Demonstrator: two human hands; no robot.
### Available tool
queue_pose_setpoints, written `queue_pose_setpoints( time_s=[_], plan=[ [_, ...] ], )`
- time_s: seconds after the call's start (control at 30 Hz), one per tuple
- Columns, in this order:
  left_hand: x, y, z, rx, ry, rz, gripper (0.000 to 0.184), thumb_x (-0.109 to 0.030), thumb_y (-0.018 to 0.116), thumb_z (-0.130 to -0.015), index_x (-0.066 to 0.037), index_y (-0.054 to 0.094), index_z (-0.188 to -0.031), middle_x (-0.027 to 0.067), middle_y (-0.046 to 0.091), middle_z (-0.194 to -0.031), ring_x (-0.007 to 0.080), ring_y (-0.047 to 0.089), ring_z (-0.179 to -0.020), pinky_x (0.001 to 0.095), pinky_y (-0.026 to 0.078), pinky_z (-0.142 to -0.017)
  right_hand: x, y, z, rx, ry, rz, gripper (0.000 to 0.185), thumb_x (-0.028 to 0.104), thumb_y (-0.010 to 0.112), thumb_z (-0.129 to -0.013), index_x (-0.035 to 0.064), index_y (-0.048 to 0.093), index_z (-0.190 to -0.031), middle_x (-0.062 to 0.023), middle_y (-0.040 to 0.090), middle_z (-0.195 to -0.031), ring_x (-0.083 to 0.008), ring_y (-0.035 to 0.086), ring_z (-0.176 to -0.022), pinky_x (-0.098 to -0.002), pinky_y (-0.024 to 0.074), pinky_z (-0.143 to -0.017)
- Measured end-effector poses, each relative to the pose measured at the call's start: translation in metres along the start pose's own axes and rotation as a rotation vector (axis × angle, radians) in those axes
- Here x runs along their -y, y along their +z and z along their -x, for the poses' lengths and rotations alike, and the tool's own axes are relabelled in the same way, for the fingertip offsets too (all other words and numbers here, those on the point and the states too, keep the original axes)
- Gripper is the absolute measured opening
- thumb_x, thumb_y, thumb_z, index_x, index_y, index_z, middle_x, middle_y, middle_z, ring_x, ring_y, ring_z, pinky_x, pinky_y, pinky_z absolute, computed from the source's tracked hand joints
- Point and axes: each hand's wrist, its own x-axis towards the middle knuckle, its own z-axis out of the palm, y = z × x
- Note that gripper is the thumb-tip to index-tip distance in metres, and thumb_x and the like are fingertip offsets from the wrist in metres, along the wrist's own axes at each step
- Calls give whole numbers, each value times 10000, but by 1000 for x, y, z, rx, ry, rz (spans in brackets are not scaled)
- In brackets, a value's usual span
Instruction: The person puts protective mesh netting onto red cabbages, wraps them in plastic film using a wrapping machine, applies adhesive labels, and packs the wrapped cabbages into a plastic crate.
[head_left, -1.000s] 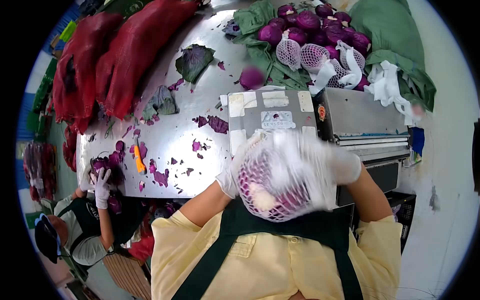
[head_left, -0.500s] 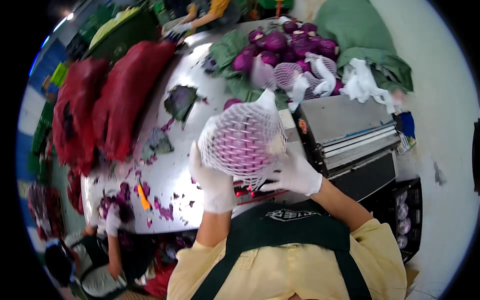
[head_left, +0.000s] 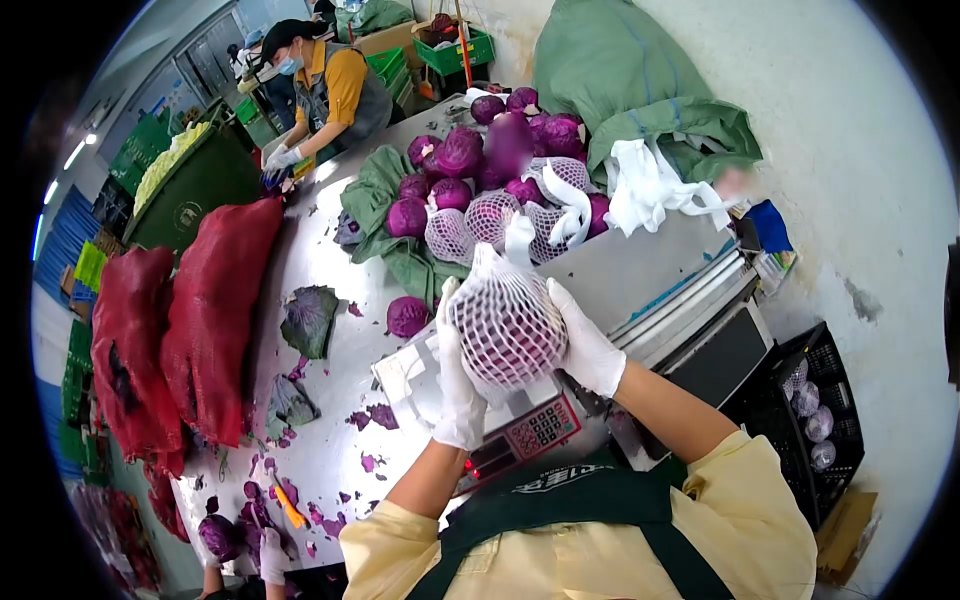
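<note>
A red cabbage in a white foam net (head_left: pixel 507 322) is held up between my two white-gloved hands. My left hand (head_left: pixel 458 385) presses along its left side, and my right hand (head_left: pixel 590 345) grips its right side. Beneath it is a weighing scale (head_left: pixel 410 385), whose keypad (head_left: pixel 540 428) faces me. A bare red cabbage (head_left: pixel 407 316) lies just left of the scale. Beyond my hands, a netted cabbage (head_left: pixel 491 216) rests at the front of a heap of red cabbages (head_left: pixel 460 153).
A film-wrapping machine (head_left: pixel 640 260) stands right of the scale, with white foam nets (head_left: pixel 650 185) on it. Red mesh sacks (head_left: pixel 218 320) lie left. A black crate (head_left: pixel 838 420) holds wrapped cabbages. An orange-handled knife (head_left: pixel 290 506) lies near a co-worker's gloved hand (head_left: pixel 272 555). Another co-worker (head_left: pixel 335 90) stands behind.
The view has shifted, bringing the scale and the far co-worker more fully into sight. My hands have turned the netted cabbage so its gathered net end points away from me.
</note>
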Motion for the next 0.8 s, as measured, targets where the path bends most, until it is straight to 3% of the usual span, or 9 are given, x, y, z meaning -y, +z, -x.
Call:
queue_pose_setpoints(
  time_s=[0.13, 0.17, 0.43, 0.47, 0.5, 0.57, 0.63, 0.7, 0.8],
  plan=[
    [11, 54, -85, 163, -414, 410, 623, -571, 375, -962, -91, 510, -1336, 118, 569, -1288, 309, 555, -1153, 473, 449, -1011, 56, -37, -53, -125, 14, 442, 711, 687, 319, -921, 250, 293, -1482, -38, 463, -1403, -193, 549, -1181, -477, 550, -820],
    [29, 54, -120, 235, -435, 429, 610, -566, 379, -962, -99, 516, -1329, 114, 574, -1284, 311, 565, -1140, 477, 457, -1001, 71, -56, -75, -124, 72, 410, 737, 688, 386, -896, 249, 247, -1471, -70, 429, -1407, -281, 537, -1174, -511, 537, -818],
    [125, 106, -288, 134, -34, 369, 583, -534, 359, -993, -32, 501, -1253, 128, 597, -1223, 281, 612, -1062, 443, 515, -919, 136, -135, -201, -490, 96, 643, 733, 602, 462, -907, 193, 279, -1488, -163, 385, -1463, -392, 516, -1213, -569, 489, -902],
    [134, 101, -294, -12, 164, -359, 674, -567, 422, -950, -23, 424, -1348, 177, 534, -1306, 304, 547, -1160, 423, 444, -981, 133, -148, -216, -486, 101, 719, 760, 604, 458, -910, 163, 261, -1496, -167, 336, -1497, -397, 475, -1261, -554, 475, -931],
    [141, 95, -301, -156, 358, -1088, 805, -599, 485, -907, -14, 347, -1443, 225, 471, -1388, 328, 482, -1258, 403, 373, -1042, 129, -162, -225, -485, -47, 853, 691, 513, 477, -924, 95, 330, -1453, -209, 455, -1411, -383, 537, -1204, -521, 479, -928],
    [134, 80, -316, -81, 190, -855, 908, -645, 549, -836, -13, 339, -1453, 258, 450, -1408, 362, 459, -1291, 391, 345, -1066, 152, -186, -246, -486, -138, 1337, 482, 367, 490, -911, 48, 504, -1272, -230, 564, -1246, -379, 579, -1121, -496, 485, -898],
    [126, 70, -322, -29, 204, -946, 905, -643, 559, -832, -17, 348, -1450, 250, 485, -1381, 361, 478, -1275, 387, 345, -1066, 169, -189, -250, -811, -361, 1535, 329, 254, 487, -890, 18, 662, -1035, -237, 647, -1070, -381, 617, -1027, -477, 500, -851],
    [121, 71, -316, -18, 163, -969, 896, -641, 550, -839, -6, 359, -1442, 244, 489, -1380, 358, 480, -1276, 379, 345, -1066, 170, -215, -261, -882, -177, 1637, 395, 350, 494, -878, 38, 690, -1023, -231, 662, -1024, -400, 642, -953, -478, 504, -836],
    [128, 61, -305, -16, 256, -945, 819, -504, 624, -870, 43, 361, -1420, 236, 511, -1348, 303, 500, -1248, 353, 367, -1052, 142, -214, -242, -566, 231, 1842, 606, 547, 437, -901, 36, 677, -1121, -213, 665, -1096, -369, 624, -1075, -432, 489, -910]
  ],
)
